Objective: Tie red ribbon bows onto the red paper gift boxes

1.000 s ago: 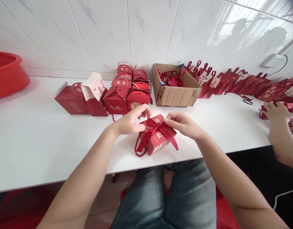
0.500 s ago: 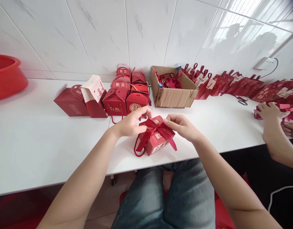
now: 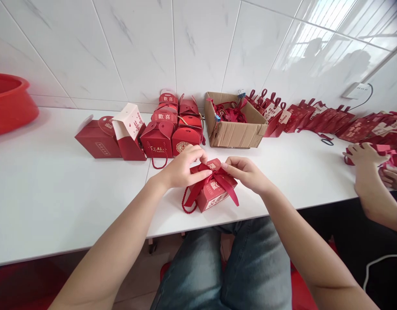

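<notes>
A small red gift box (image 3: 213,193) with gold characters lies near the front edge of the white table (image 3: 56,189). A red ribbon bow (image 3: 217,177) is tied over its top, and a red cord handle loops out at its left. My left hand (image 3: 182,168) pinches the bow's left loop, fingers closed on it. My right hand (image 3: 245,172) pinches the bow's right loop. Both hands rest on top of the box.
Several finished red boxes (image 3: 159,133) stand at the wall behind. A cardboard carton (image 3: 233,129) of red ribbons sits to their right, then a row of flat red boxes (image 3: 314,114). A red basin (image 3: 9,101) is far left. Another person's hands (image 3: 368,157) work at far right.
My hands stay on the bow; my left fingers have shifted slightly along the left loop. The view has tilted a little. The other person's hands moved slightly.
</notes>
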`<state>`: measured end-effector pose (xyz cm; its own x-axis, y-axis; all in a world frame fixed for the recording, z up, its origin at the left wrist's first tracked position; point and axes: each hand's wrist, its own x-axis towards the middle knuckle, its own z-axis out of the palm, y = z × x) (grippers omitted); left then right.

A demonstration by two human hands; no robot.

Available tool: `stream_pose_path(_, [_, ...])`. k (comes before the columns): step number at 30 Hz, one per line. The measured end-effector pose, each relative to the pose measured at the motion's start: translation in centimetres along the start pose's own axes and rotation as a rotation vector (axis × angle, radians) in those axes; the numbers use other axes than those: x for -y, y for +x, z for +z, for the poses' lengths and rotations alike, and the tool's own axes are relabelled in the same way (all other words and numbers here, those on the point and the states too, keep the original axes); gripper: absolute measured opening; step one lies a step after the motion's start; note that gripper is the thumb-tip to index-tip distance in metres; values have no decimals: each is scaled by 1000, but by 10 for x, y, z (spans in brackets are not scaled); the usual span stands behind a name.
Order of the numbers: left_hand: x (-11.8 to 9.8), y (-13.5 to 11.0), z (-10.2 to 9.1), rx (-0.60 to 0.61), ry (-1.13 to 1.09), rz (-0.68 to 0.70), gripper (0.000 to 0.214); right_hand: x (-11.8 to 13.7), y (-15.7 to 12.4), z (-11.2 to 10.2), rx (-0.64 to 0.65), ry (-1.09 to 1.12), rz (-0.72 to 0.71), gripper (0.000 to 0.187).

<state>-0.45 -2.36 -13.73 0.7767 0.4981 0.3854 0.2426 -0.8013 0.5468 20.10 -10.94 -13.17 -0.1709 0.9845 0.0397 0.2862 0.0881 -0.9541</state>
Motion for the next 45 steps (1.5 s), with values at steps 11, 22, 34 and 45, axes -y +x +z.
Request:
stream_pose_path(11, [0,1,4,-61,-74,-55,26,-1,-1,-1,14,10,-2,43])
stream_pose_path(22, [-5,5,14,-28,-417,-187,37,2,3,15,-203,-221,17,50])
stream_pose_path(34, [-4,5,14,-44,-532,-263,39,3,4,20,-264,-421,-19,47])
stream_pose_path(45, [-4,6,16,-83,-368,-198,41,1,2,16,-181,-345,-18,37])
